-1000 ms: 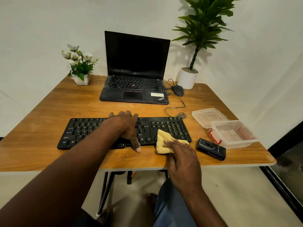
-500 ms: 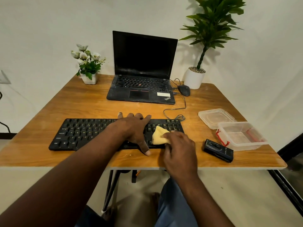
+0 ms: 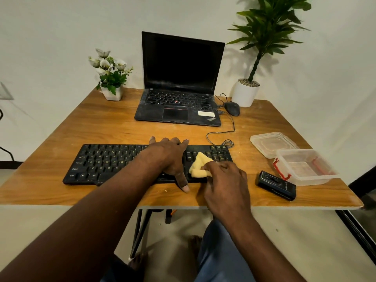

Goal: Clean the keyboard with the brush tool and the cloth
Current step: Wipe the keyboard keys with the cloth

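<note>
keyboard [image 3: 114, 163] lower centre on bench [image 3: 101, 127]. left grip [image 3: 168, 157] spread flat on keys, pinning it. right grip [image 3: 225, 184] pinches yellow cloth [image 3: 198, 167] on right-end keys. wipe short rows, light pressure, brace firm.

The single wide-angle camera sat on the person's head, facing forward and down over the near edge of the wooden table [image 3: 101, 129]. It was close: both forearms rose from the bottom of the frame, and the keyboard [image 3: 114, 161], the left hand [image 3: 168, 157] and the right hand [image 3: 225, 180] gripping the cloth [image 3: 198, 166] lay near centre. The laptop [image 3: 179, 78] and wall [image 3: 61, 37] stood farther back; floor [image 3: 305, 241] showed beneath the table edge.
</note>
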The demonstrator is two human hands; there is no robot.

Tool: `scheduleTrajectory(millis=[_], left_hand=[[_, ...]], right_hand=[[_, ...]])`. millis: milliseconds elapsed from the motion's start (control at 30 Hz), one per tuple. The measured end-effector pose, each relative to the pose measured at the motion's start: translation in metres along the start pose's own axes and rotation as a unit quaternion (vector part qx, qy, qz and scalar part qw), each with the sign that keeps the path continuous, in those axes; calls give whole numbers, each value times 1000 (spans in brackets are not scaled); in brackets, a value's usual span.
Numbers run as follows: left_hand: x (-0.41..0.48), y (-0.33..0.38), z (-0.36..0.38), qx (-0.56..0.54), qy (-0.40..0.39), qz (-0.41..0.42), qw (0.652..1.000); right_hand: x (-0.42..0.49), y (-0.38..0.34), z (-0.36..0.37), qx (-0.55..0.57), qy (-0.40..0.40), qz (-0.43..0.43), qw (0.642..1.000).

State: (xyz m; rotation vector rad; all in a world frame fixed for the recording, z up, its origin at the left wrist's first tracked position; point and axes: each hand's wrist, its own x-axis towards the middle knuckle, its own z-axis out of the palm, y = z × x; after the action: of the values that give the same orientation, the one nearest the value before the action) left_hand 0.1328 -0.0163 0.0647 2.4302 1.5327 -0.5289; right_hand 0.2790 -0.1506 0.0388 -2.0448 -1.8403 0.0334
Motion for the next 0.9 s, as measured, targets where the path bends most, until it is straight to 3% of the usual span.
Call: scheduleTrajectory(millis=[200, 367, 467, 667, 900], left_hand=[[0, 0, 0, -5, 0, 7, 1000], [-1, -8, 0, -4, 3, 23, 1000], [0, -7, 0, 0, 13, 19, 1000], [0, -6, 1, -10, 3, 14, 1000], [0, -6, 3, -14, 10, 9, 1000]], right_hand=[[4, -6, 0, 11, 16, 11, 1000], [17, -27, -1, 56, -43, 8, 997], [4, -38, -2, 27, -44, -46, 998], [-6, -33, -2, 13, -20, -45, 999], [3, -38, -5, 4, -55, -31, 998]])
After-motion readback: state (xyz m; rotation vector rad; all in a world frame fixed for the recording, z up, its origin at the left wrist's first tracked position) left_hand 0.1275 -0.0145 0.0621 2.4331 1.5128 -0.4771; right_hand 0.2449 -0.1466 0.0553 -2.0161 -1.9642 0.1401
